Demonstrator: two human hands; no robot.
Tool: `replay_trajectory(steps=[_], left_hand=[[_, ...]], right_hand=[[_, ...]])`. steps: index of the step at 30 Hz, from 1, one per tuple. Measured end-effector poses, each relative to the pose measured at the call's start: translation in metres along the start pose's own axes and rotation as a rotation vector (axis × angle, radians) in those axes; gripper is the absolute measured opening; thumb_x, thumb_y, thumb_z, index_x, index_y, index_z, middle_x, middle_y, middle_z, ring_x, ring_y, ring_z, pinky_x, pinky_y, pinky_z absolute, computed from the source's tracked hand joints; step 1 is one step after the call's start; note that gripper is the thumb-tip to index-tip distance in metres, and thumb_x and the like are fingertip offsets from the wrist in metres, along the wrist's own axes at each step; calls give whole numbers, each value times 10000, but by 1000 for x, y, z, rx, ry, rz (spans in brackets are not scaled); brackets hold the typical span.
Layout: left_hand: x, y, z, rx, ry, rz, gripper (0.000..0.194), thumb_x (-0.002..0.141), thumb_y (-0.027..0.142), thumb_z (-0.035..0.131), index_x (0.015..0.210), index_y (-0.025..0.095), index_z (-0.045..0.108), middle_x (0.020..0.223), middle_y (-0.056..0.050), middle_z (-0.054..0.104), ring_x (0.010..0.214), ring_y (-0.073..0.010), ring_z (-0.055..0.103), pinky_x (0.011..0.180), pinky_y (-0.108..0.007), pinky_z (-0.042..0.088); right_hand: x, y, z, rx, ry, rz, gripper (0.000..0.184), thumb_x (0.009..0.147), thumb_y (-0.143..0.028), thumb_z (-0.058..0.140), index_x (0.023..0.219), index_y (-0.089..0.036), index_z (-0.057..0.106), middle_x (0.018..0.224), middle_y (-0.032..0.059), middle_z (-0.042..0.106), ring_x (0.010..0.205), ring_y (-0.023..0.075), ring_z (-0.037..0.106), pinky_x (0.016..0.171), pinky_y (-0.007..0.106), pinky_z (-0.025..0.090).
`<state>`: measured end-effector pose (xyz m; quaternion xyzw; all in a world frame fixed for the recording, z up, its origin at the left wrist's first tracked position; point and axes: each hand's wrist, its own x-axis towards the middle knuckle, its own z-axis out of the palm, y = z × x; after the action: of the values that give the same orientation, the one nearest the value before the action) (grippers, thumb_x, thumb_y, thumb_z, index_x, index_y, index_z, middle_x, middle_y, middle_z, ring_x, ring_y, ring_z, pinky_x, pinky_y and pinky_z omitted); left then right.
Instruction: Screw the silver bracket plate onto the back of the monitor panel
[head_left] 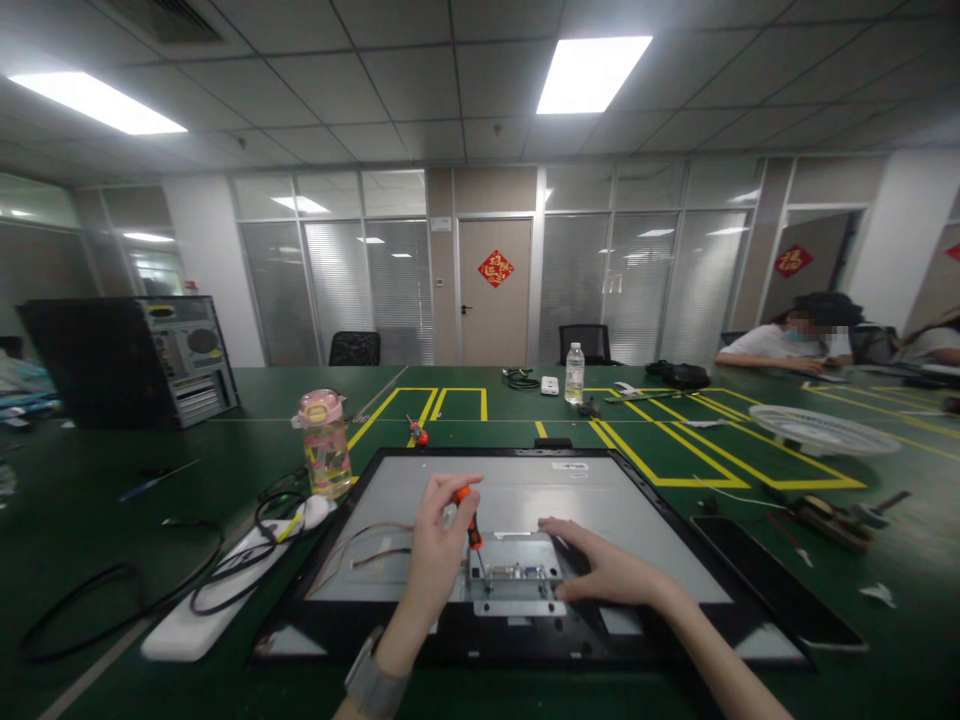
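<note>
A flat display panel (pixel 637 510) with a black frame lies on the green table, its grey back facing up. Near its front edge sits a metal bracket (pixel 521 550) with connector ports. My left hand (pixel 439 530) grips an orange-and-black screwdriver (pixel 469 515) by the handle. The screwdriver stands nearly upright, its shaft running down to the left part of the bracket; the exact tip contact is too small to tell. My right hand (pixel 600 565) rests on the bracket's right side, thumb and fingers spread around that edge. Thin wires (pixel 382 550) run across the panel, left of the bracket.
On the left are a white power strip (pixel 202 600) with black cables, a pink-lidded bottle (pixel 324 445) and an open computer case (pixel 127 360). Right lie a dark flat panel (pixel 772 580) and a tool (pixel 832 520). Another person (pixel 795 335) sits far right. A red screwdriver (pixel 418 432) lies behind.
</note>
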<state>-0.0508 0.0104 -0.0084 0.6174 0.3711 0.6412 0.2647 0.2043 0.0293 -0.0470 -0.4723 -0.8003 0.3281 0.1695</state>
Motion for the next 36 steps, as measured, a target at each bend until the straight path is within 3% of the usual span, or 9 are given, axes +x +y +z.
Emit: replay_trajectory(steps=[7, 10, 13, 18, 20, 24, 30, 32, 36], left_hand=[[0, 3, 0, -123, -42, -86, 364, 893, 415, 440, 1085, 164, 621, 908, -81, 650, 903, -214, 606, 867, -340, 442], [0, 1, 0, -79, -50, -51, 293, 841, 378, 540, 1024, 175, 647, 839, -50, 615, 808, -188, 602, 793, -306, 462], [1, 1, 0, 27, 28, 38, 181, 763, 326, 637, 863, 183, 683, 811, -22, 551, 746, -161, 565, 728, -265, 454], [1, 2, -3, -54, -19, -33, 328, 884, 344, 422, 1004, 172, 675, 955, -67, 607, 956, -206, 576, 865, -313, 430], [1, 1, -2, -72, -33, -83, 333, 871, 365, 459, 1049, 164, 656, 877, -55, 626, 877, -201, 602, 828, -315, 453], [1, 0, -1, -18, 43, -55, 295, 774, 405, 615, 935, 168, 684, 832, -39, 610, 772, -186, 604, 739, -286, 474], [2, 6, -1, -89, 10, -103, 374, 873, 400, 432, 1042, 159, 662, 929, -70, 651, 898, -209, 600, 854, -321, 435], [1, 4, -1, -74, 2, -123, 357, 865, 392, 468, 1076, 165, 646, 856, -51, 649, 841, -196, 602, 812, -304, 445], [1, 0, 1, -11, 7, -22, 265, 818, 362, 573, 994, 195, 677, 846, -29, 588, 753, -157, 575, 708, -253, 458]], right_hand=[[-3, -10, -3, -8, -17, 37, 857, 651, -382, 727, 1390, -132, 374, 1496, 143, 291, 1369, 291, 266, 1138, 388, 191], [-3, -9, -2, -11, -12, 38, 855, 645, -372, 729, 1389, -143, 376, 1497, 140, 291, 1368, 288, 270, 1139, 393, 187], [-3, -6, -1, -7, -7, 31, 857, 645, -387, 727, 1390, -148, 376, 1499, 135, 288, 1371, 291, 263, 1141, 400, 180], [-2, -2, 0, 0, -10, 18, 869, 645, -422, 729, 1392, -155, 374, 1500, 131, 289, 1371, 295, 261, 1140, 397, 183], [-1, 0, 0, 1, -6, 14, 868, 642, -430, 731, 1389, -161, 381, 1498, 128, 295, 1369, 298, 263, 1141, 397, 181], [-1, 0, 0, -11, -8, 13, 859, 648, -430, 725, 1390, -169, 380, 1498, 123, 295, 1373, 294, 256, 1144, 404, 169], [-3, -5, -1, -8, -12, 18, 860, 652, -427, 722, 1393, -163, 376, 1498, 128, 291, 1369, 296, 264, 1139, 404, 191], [-3, -6, -1, -10, -12, 23, 853, 649, -422, 724, 1391, -181, 380, 1498, 120, 294, 1368, 297, 267, 1138, 412, 192], [-2, -3, -1, -11, -5, 19, 849, 648, -411, 727, 1389, -179, 383, 1499, 121, 292, 1368, 293, 269, 1136, 414, 196]])
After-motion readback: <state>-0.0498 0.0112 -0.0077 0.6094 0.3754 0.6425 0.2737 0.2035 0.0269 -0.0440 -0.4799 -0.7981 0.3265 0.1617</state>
